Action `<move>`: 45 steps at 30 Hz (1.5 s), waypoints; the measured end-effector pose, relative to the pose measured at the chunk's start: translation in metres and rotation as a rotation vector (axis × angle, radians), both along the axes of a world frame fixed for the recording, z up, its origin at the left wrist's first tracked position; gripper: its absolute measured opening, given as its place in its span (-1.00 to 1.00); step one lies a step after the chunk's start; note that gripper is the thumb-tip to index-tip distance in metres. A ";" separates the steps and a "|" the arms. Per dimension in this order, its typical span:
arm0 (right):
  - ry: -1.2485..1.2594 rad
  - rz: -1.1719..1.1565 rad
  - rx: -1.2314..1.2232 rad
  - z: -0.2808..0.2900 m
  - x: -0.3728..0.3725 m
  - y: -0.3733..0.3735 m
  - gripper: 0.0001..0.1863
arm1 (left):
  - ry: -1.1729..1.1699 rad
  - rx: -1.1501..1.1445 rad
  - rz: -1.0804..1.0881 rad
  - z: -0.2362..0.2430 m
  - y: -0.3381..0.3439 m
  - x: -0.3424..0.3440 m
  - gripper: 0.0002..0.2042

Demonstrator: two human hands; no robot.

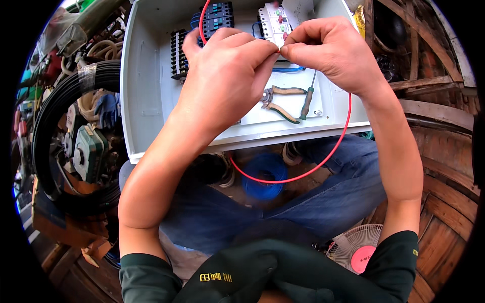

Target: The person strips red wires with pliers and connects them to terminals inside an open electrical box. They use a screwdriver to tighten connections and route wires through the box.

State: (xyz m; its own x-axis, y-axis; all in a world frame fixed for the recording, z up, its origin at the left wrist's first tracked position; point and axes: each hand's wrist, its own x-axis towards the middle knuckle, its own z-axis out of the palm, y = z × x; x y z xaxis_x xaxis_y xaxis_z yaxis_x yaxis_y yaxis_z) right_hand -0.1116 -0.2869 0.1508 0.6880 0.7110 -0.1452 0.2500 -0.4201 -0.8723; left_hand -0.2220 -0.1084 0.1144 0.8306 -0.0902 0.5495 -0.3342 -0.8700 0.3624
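Observation:
Above an open light-grey metal enclosure (146, 101), my left hand (225, 70) and my right hand (333, 55) meet fingertip to fingertip. Both pinch around what looks like an end of the red wire (268, 182); only a tiny tip shows between the fingers. The wire runs in a loop below the right hand, and a red length also rises behind the left hand. Pliers with tan-and-green handles (283, 112) lie open on the mounting plate, their jaws partly behind my left hand. A green-handled screwdriver (306, 103) touches them.
Inside the enclosure are dark contactors (219, 15), a black terminal strip (179, 53), white breakers (277, 28) and blue wires (289, 69). A blue wire coil (263, 174) lies between my feet. Black cable coils (45, 126) stand left; a fan (356, 245) sits lower right.

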 end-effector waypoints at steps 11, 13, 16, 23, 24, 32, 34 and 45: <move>-0.648 0.634 -0.839 -0.125 -0.006 -0.011 -0.31 | 0.153 -0.316 -0.140 0.013 0.013 -0.010 -0.93; -0.621 0.761 -0.941 -0.122 -0.007 -0.005 -0.29 | 0.205 -0.344 -0.160 0.012 0.010 -0.016 -0.93; -0.402 0.813 -1.025 -0.129 -0.003 0.005 -0.16 | 0.222 -0.380 -0.185 0.015 0.005 -0.022 -0.93; -0.421 0.689 -0.972 -0.131 -0.005 0.001 -0.27 | 0.370 -0.567 -0.096 0.020 0.001 -0.024 -0.87; -0.425 0.700 -0.988 -0.126 -0.006 0.004 -0.30 | 0.387 -0.590 -0.092 0.021 0.001 -0.025 -0.87; -0.469 0.095 -0.573 -0.028 -0.010 -0.030 -0.54 | 0.482 -0.811 -0.033 0.025 0.014 -0.024 -0.87; -0.559 0.010 -0.346 -0.011 -0.026 -0.056 -0.50 | 0.433 -0.856 -0.092 0.023 0.013 -0.021 -0.87; -0.511 -0.135 -0.006 -0.013 -0.082 -0.061 -0.37 | 0.508 -0.855 -0.257 0.027 -0.010 -0.022 -0.91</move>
State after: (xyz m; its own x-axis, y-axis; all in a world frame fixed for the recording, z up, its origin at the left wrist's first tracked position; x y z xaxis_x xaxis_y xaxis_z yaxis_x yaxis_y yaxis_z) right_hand -0.1935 -0.3484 0.1381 0.7573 0.6115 0.2293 0.5865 -0.4823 -0.6507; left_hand -0.2437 -0.1180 0.1419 0.9939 -0.0414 0.1020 -0.1078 -0.1780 0.9781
